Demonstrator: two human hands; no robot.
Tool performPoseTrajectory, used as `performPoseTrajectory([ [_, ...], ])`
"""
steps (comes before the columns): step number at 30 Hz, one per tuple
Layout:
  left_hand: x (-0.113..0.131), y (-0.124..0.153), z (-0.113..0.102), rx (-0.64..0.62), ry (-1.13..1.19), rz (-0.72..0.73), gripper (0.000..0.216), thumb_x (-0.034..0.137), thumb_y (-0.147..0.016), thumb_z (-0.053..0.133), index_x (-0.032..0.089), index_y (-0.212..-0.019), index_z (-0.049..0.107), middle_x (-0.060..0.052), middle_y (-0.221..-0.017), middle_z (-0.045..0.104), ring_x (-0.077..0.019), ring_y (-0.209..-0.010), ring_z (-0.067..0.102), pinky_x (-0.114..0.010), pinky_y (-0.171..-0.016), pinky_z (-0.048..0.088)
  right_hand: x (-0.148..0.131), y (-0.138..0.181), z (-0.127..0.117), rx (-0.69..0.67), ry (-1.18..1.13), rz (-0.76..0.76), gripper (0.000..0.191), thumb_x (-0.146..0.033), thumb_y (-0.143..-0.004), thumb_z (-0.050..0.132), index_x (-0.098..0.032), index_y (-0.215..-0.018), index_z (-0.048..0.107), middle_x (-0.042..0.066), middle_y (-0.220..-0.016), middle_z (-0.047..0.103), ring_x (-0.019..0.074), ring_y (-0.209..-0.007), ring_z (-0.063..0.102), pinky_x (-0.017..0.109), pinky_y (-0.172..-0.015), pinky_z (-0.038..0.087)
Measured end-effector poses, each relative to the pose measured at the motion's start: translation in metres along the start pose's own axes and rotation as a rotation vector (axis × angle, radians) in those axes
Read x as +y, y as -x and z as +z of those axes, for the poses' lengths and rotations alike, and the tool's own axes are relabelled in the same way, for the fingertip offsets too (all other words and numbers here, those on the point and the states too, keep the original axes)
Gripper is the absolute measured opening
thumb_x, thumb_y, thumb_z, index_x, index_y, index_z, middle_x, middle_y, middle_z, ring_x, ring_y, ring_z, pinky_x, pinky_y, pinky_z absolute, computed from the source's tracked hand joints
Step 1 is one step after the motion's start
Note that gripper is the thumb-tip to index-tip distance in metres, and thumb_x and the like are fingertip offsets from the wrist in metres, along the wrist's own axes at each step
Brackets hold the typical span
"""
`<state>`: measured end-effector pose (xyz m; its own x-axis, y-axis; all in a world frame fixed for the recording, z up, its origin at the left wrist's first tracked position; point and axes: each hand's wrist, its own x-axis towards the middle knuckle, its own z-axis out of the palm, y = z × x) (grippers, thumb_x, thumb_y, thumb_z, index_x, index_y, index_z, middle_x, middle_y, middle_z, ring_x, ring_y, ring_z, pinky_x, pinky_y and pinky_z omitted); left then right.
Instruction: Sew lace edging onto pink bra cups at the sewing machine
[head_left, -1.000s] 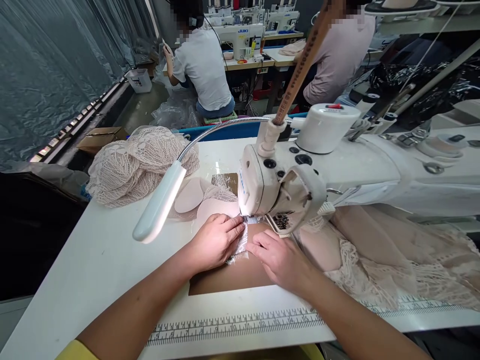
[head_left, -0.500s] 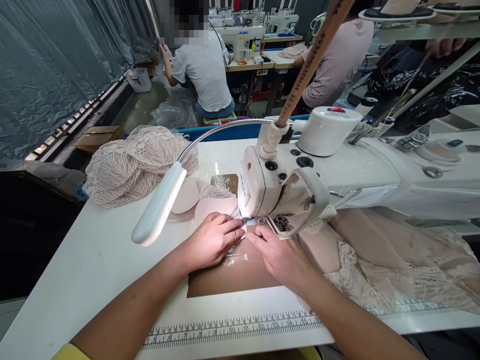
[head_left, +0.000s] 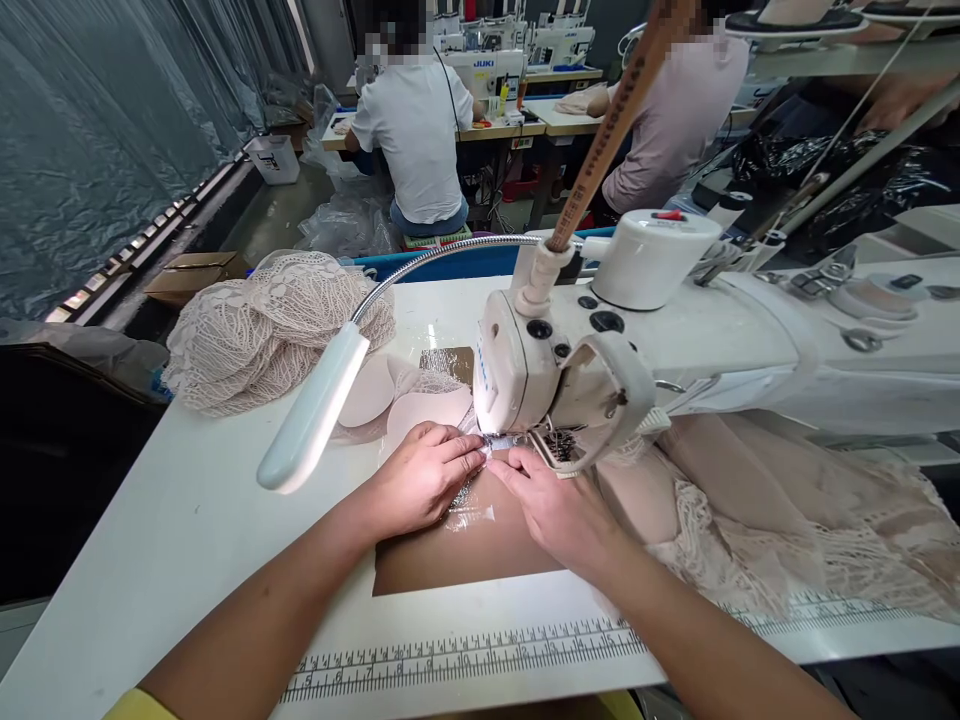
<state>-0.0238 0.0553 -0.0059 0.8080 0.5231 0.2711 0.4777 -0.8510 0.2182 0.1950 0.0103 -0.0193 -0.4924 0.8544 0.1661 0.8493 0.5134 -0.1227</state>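
Observation:
Under the head of a white sewing machine [head_left: 510,365] lies a beige piece of lace with smooth moulded cups [head_left: 427,410]. My left hand [head_left: 431,475] is closed on the near edge of this piece, its fingertips together just left of the needle area. Close beside it, my right hand [head_left: 551,500] pinches the edge at the front of the presser foot. The fingertips of both hands almost meet. The needle itself is hidden behind the machine head. A brown plate [head_left: 465,560] with shiny tape lies beneath my hands.
A heap of beige lace [head_left: 262,330] sits at the table's back left. More sheer lace fabric [head_left: 765,500] lies right of the machine. A lamp [head_left: 315,410] on a bendable neck hangs over the left side. A printed ruler [head_left: 450,655] runs along the front edge. Two people sit beyond.
My hands stay almost in place at the machine. The view has shifted slightly. The person in white at the back has lowered an arm to their table.

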Motion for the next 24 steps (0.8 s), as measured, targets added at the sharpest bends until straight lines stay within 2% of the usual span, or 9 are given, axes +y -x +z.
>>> performPoseTrajectory([
  [6,0.0012,-0.0017,0.0014,-0.007,-0.012,-0.037,0.032,0.017,-0.093,0.045,0.014,-0.121,0.060,-0.011,-0.125,0.062,-0.0240,-0.099,0.053,-0.040,-0.086,0.043,-0.0025,-0.0025,-0.0049,0.004,0.003,0.023,0.057,-0.002,-0.075,0.048,-0.023,-0.127,0.059,0.008,-0.111,0.063,0.0175,-0.080,0.053,0.027,-0.063,0.036],
  [10,-0.0010,-0.0039,0.0014,-0.018,-0.039,-0.063,0.032,0.019,-0.094,0.045,0.014,-0.122,0.060,-0.011,-0.123,0.063,-0.0249,-0.100,0.053,-0.040,-0.085,0.043,-0.0021,-0.0024,-0.0037,-0.031,-0.007,0.072,0.056,-0.003,-0.074,0.048,-0.024,-0.124,0.061,0.007,-0.105,0.065,0.0156,-0.074,0.053,0.026,-0.058,0.034],
  [18,-0.0020,-0.0036,0.0018,-0.022,-0.058,-0.116,0.035,0.022,-0.095,0.041,0.016,-0.126,0.057,-0.011,-0.124,0.061,-0.0264,-0.106,0.051,-0.039,-0.086,0.042,0.0000,-0.0027,-0.0033,0.080,-0.072,0.014,0.048,-0.002,-0.077,0.045,-0.020,-0.116,0.067,0.007,-0.102,0.066,0.0158,-0.077,0.053,0.024,-0.060,0.037],
  [24,0.0008,-0.0044,-0.0035,-0.056,-0.132,-0.160,0.035,0.025,-0.095,0.041,0.018,-0.126,0.055,-0.011,-0.126,0.059,-0.0297,-0.114,0.047,-0.043,-0.090,0.040,0.0005,-0.0024,-0.0042,0.096,-0.085,0.018,0.045,-0.004,-0.081,0.045,-0.023,-0.115,0.068,0.006,-0.099,0.067,0.0168,-0.082,0.056,0.024,-0.062,0.040],
])
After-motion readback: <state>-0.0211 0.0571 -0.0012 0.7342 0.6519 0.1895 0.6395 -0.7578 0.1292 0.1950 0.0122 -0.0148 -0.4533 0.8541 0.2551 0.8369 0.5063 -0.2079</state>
